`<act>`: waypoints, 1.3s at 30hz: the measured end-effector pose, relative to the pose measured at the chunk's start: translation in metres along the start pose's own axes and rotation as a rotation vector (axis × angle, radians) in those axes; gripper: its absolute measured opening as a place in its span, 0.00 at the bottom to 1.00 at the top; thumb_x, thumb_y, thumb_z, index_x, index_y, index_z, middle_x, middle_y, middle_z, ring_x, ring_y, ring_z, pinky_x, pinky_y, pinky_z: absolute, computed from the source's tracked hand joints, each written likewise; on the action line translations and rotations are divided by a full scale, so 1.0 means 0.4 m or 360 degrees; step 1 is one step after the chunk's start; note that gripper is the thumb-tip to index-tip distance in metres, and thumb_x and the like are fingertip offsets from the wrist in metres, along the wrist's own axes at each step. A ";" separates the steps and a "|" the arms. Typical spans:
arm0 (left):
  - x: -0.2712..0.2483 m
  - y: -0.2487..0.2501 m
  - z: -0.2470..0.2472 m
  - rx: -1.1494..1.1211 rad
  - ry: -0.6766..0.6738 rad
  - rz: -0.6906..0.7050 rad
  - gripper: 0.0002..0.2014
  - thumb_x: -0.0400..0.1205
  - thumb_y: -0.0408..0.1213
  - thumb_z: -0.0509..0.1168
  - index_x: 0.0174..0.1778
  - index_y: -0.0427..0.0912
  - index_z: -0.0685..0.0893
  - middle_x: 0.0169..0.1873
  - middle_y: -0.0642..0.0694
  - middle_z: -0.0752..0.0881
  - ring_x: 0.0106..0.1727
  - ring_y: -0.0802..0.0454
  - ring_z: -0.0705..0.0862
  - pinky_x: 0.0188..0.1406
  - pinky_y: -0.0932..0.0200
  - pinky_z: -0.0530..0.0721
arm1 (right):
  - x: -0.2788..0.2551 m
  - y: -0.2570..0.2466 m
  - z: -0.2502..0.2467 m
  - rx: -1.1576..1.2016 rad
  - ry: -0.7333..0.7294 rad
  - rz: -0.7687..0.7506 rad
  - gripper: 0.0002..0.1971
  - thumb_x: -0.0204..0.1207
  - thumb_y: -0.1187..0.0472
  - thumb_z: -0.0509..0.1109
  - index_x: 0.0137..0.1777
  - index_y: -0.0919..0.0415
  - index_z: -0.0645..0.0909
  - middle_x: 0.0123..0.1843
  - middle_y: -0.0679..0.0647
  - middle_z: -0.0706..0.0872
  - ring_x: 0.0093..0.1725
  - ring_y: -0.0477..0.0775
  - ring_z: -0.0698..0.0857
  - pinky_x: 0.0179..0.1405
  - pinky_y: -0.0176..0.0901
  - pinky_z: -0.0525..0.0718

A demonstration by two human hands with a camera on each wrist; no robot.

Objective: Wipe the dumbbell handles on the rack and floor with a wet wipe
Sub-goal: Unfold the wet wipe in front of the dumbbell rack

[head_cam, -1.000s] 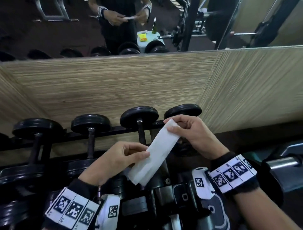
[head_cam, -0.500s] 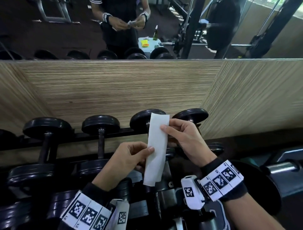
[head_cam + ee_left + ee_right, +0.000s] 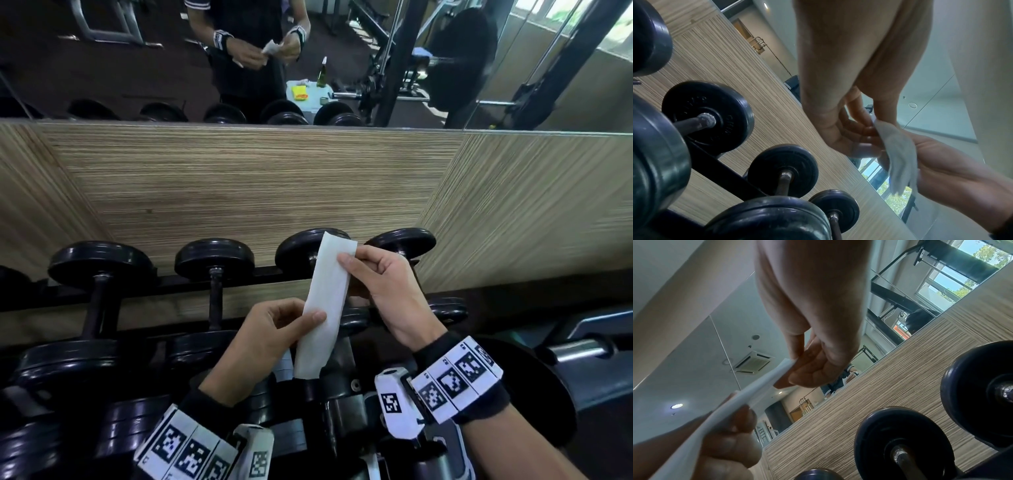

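The left hand [image 3: 270,334] pinches the lower part of the long white folded wet wipe [image 3: 325,305]; the right hand [image 3: 387,284] pinches its top, above black round-plated dumbbells [image 3: 214,270] on the rack.

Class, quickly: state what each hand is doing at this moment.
Left hand: pinching the lower part of the long white folded wet wipe.
Right hand: pinching the wipe's upper end.

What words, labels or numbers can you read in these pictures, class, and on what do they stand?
None reads surely.
Raised letters ring the black round dumbbell plate: too blurred.
Tiny marks beside the black-and-white square codes on the right wristband: too small.
Yellow packet in the mirror: print too small.
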State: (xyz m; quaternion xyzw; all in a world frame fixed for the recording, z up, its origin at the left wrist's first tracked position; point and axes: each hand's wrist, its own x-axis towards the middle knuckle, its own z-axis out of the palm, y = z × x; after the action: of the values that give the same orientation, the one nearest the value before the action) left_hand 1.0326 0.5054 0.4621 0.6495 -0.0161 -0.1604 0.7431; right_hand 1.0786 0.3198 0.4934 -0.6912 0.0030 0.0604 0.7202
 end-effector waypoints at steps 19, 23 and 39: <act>-0.004 -0.022 0.017 0.0093 0.0005 -0.0090 0.19 0.73 0.45 0.77 0.47 0.32 0.84 0.42 0.39 0.90 0.40 0.46 0.87 0.38 0.60 0.85 | 0.009 -0.003 -0.025 -0.0080 0.0008 -0.0033 0.08 0.84 0.58 0.71 0.56 0.60 0.88 0.46 0.59 0.93 0.48 0.58 0.91 0.38 0.39 0.86; -0.021 -0.013 0.018 0.0122 -0.0274 -0.0182 0.12 0.81 0.39 0.71 0.59 0.40 0.89 0.52 0.43 0.92 0.53 0.48 0.91 0.49 0.61 0.87 | 0.015 -0.004 -0.034 -0.0066 0.0038 -0.0030 0.08 0.84 0.59 0.71 0.56 0.62 0.87 0.46 0.59 0.94 0.48 0.58 0.91 0.46 0.49 0.86; -0.016 -0.014 0.032 0.0149 -0.0320 -0.0112 0.12 0.80 0.36 0.73 0.57 0.38 0.89 0.50 0.42 0.92 0.50 0.50 0.91 0.48 0.60 0.86 | 0.017 -0.012 -0.043 -0.0033 0.0014 0.0001 0.08 0.84 0.60 0.71 0.57 0.63 0.86 0.47 0.59 0.94 0.46 0.54 0.91 0.36 0.38 0.85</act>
State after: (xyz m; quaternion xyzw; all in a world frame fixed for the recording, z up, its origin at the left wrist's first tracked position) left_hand 1.0225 0.4942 0.4598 0.6643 -0.0753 -0.2497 0.7004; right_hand 1.0872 0.3030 0.4967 -0.6988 0.0057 0.0576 0.7130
